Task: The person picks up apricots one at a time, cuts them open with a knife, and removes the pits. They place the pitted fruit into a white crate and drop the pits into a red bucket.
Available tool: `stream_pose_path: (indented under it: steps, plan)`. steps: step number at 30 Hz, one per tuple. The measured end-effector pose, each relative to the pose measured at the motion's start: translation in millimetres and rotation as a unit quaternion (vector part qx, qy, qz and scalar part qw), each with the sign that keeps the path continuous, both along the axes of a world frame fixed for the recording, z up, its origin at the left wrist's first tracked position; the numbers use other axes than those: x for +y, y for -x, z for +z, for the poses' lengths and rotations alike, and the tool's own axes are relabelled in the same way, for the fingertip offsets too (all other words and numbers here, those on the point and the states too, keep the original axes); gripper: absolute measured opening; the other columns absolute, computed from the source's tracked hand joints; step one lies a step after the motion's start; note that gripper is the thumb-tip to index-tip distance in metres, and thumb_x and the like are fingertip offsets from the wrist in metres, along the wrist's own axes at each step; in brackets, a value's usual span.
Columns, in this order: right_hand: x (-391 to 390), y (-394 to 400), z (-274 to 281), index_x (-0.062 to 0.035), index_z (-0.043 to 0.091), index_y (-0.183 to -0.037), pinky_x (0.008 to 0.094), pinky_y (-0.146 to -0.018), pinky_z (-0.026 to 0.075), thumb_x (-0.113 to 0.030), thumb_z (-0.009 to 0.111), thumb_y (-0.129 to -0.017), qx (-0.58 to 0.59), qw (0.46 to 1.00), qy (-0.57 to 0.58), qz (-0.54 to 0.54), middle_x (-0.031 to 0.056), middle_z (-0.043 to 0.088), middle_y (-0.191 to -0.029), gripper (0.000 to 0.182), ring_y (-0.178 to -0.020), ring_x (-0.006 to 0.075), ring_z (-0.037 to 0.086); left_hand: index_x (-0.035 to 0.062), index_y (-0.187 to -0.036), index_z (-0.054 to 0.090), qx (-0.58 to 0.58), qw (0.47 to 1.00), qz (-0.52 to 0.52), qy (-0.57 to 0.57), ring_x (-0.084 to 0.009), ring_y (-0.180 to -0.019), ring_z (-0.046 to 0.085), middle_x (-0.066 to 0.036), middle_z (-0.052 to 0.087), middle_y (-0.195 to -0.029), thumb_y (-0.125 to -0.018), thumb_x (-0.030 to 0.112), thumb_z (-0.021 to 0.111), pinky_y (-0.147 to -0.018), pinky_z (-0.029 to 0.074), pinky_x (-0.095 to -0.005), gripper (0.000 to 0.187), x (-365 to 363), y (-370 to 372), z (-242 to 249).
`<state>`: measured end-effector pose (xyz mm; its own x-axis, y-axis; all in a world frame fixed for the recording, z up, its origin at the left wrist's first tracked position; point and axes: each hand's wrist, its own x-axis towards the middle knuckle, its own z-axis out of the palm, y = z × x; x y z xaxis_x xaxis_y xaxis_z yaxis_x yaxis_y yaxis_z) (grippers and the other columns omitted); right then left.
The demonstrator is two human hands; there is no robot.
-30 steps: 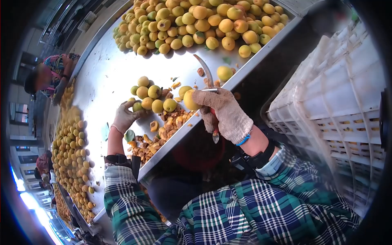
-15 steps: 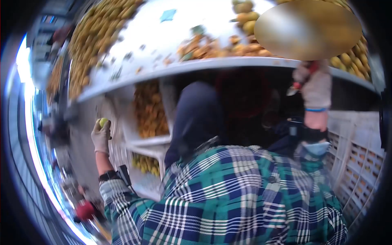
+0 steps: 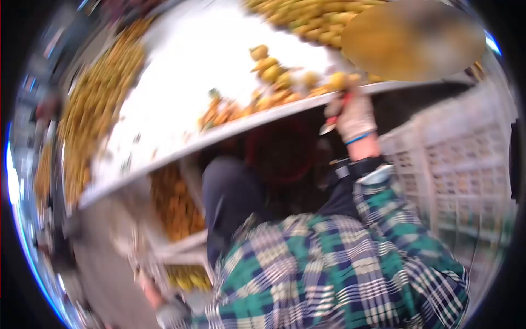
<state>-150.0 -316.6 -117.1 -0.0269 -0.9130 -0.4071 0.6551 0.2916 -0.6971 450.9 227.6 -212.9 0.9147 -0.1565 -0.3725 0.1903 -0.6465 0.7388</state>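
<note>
My right hand (image 3: 355, 112), in a pale glove, is closed around a red-handled tool (image 3: 331, 122) with a short metal blade, at the table's front edge. A yellow fruit (image 3: 338, 81) is by its fingertips; whether they touch it is unclear. Low on the left, my left hand (image 3: 143, 277) is smeared by motion beside the crates, and its fingers and anything in them cannot be made out. Orange-brown pieces (image 3: 219, 114) lie along the edge of the white table (image 3: 181, 71), with several yellow fruits (image 3: 268, 68) behind them.
Piled fruit (image 3: 98, 115) covers the table's left side, and more (image 3: 318, 19) lies at the back. Crates of brown pieces (image 3: 174, 203) and yellow-green fruit (image 3: 189, 278) stand at lower left. White slatted crates (image 3: 438, 159) are on the right. A dark red basket (image 3: 279, 151) sits under the table.
The whole view has shifted and turned. My left hand, which held a green fruit, now appears lower and blurred. My right hand appears further left, still with the red-handled tool.
</note>
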Motion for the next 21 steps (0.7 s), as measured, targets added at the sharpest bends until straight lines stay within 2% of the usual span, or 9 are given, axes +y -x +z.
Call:
stream_pose_path:
  steps: [1, 2, 5, 7, 8, 9, 11, 17, 21]
  plan:
    - [-3.8, 9.4, -4.8, -0.0172, 0.047, -0.075, 0.0263, -0.036, 0.031, -0.042, 0.065, -0.085, -0.039, 0.999, 0.016, 0.016, -0.0036, 0.038, -0.052, 0.032, -0.038, 0.0124, 0.039, 0.0044, -0.131, 0.050, -0.063, 0.993, 0.030, -0.094, -0.0198, -0.083, 0.058, -0.009, 0.061, -0.106, -0.092, 0.021, 0.054, -0.068, 0.051, -0.0329, 0.043, -68.5, 12.3, 30.4]
    - [-8.1, 16.1, -11.7, -0.0142, 0.055, -0.081, 0.0265, -0.033, 0.031, -0.032, 0.067, -0.085, -0.092, 0.995, 0.027, -0.029, -0.0026, 0.043, -0.057, 0.021, -0.037, 0.0121, 0.039, 0.0042, -0.129, 0.052, -0.072, 0.995, -0.059, -0.022, -0.0188, -0.081, 0.058, -0.008, 0.061, -0.105, -0.092, 0.022, 0.055, -0.068, 0.051, -0.0312, 0.041, -118.8, 2.9, 43.4]
    - [2.0, 19.9, 14.5, -0.0066, 0.064, -0.099, 0.0261, -0.033, 0.030, -0.032, 0.064, -0.085, -0.120, 0.989, 0.040, -0.074, -0.0031, 0.041, -0.056, 0.029, -0.036, 0.0124, 0.036, 0.0006, -0.123, 0.056, -0.118, 0.947, -0.296, 0.052, -0.0164, -0.080, 0.058, -0.008, 0.060, -0.104, -0.091, 0.024, 0.058, -0.066, 0.050, -0.0276, 0.039, -266.8, 51.0, 139.8]
    - [0.0, 23.9, 16.9, -0.0040, 0.064, -0.106, 0.0257, -0.033, 0.029, -0.032, 0.062, -0.086, -0.148, 0.987, 0.027, -0.065, -0.0040, 0.040, -0.055, 0.034, -0.036, 0.0114, 0.035, -0.0024, -0.121, 0.055, -0.213, 0.837, -0.496, 0.093, -0.0156, -0.080, 0.060, -0.010, 0.060, -0.107, -0.090, 0.024, 0.059, -0.064, 0.050, -0.0260, 0.042, -358.3, 88.8, 184.5]
    - [0.9, 23.4, 22.9, -0.0038, 0.064, -0.106, 0.0250, -0.033, 0.028, -0.031, 0.062, -0.086, -0.161, 0.986, 0.013, -0.051, -0.0050, 0.040, -0.055, 0.034, -0.036, 0.0108, 0.035, -0.0035, -0.121, 0.055, -0.195, 0.810, -0.547, 0.078, -0.0159, -0.081, 0.060, -0.011, 0.060, -0.108, -0.089, 0.025, 0.060, -0.064, 0.051, -0.0263, 0.044, -401.3, 118.5, 213.3]
    - [2.1, 23.7, 25.9, -0.0127, 0.052, -0.083, 0.0256, -0.036, 0.026, -0.037, 0.065, -0.084, -0.118, 0.992, 0.031, -0.038, 0.0000, 0.041, -0.057, 0.027, -0.039, 0.0118, 0.035, -0.0046, -0.121, 0.054, -0.175, 0.779, -0.599, 0.064, -0.0162, -0.082, 0.061, -0.012, 0.061, -0.109, -0.088, 0.026, 0.061, -0.065, 0.052, -0.0266, 0.046, -442.1, 147.7, 234.5]
    - [2.6, 26.1, 25.6, -0.0118, 0.053, -0.082, 0.0263, -0.036, 0.027, -0.037, 0.067, -0.082, -0.125, 0.992, 0.019, -0.025, -0.0004, 0.041, -0.056, 0.029, -0.039, 0.0117, 0.036, -0.0044, -0.123, 0.054, -0.144, 0.732, -0.664, 0.039, -0.0169, -0.084, 0.062, -0.014, 0.061, -0.110, -0.086, 0.028, 0.061, -0.064, 0.053, -0.0276, 0.049, -516.1, 182.0, 249.0]
    - [-4.9, 17.2, 27.9, -0.0093, 0.057, -0.087, 0.0286, -0.038, 0.032, -0.036, 0.065, -0.083, -0.126, 0.991, -0.047, -0.025, 0.0005, 0.047, -0.060, 0.029, -0.042, 0.0129, 0.043, -0.0008, -0.134, 0.046, -0.182, 0.701, -0.687, -0.055, -0.0208, -0.083, 0.064, -0.022, 0.058, -0.122, -0.079, 0.053, 0.064, -0.060, 0.053, -0.0285, 0.079, -695.1, 294.0, 194.6]
    - [-10.4, 12.9, 33.2, -0.0083, 0.058, -0.089, 0.0292, -0.040, 0.036, -0.034, 0.063, -0.084, -0.083, 0.994, -0.069, 0.011, 0.0020, 0.049, -0.060, 0.027, -0.043, 0.0150, 0.046, -0.0022, -0.139, 0.038, -0.262, 0.582, -0.758, -0.131, -0.0321, -0.111, 0.058, -0.026, 0.051, -0.130, -0.074, 0.066, 0.061, -0.091, 0.048, -0.0373, 0.097, -747.6, 344.9, 103.7]
